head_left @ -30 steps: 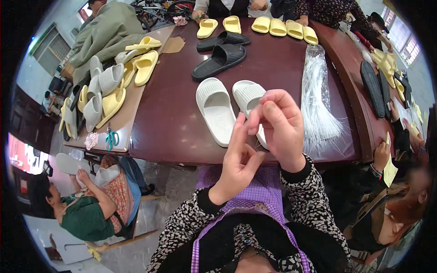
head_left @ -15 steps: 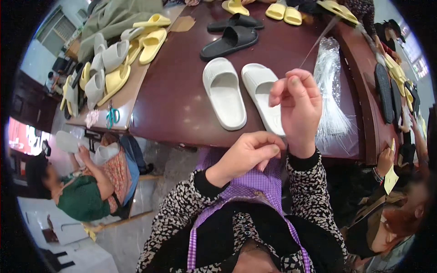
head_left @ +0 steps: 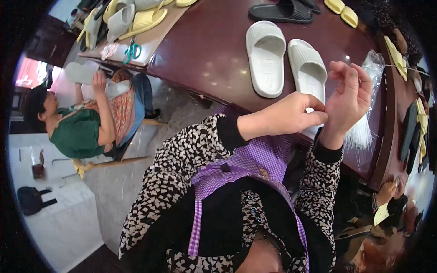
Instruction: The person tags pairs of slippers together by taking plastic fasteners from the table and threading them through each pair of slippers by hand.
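Observation:
My left hand (head_left: 291,113) is closed, thumb and fingertips pressed together beside my right wrist; what it pinches, if anything, is too small to make out. Raised palm side up over the table edge, my right hand (head_left: 348,102) has its fingers curled. A thin clear strand (head_left: 407,68) runs off rightward from near its fingertips. Beyond my hands lie two white slide sandals, the left one (head_left: 266,61) in full view and the right one (head_left: 307,66) partly covered by my hands. Just past my right hand is a plastic-wrapped bundle of clear strands (head_left: 362,134).
Black sandals (head_left: 284,11) and small yellow ones (head_left: 348,17) lie farther back on the dark red table (head_left: 205,54). Grey and yellow sandals (head_left: 145,20) and teal scissors (head_left: 132,52) are at the left. A seated person in green (head_left: 77,132) works there; other people's hands (head_left: 387,193) show at right.
The view has swung, so the sandals sit farther right and higher. Both hands appear farther right, my left one still at my right wrist. The strand now points rightward instead of up.

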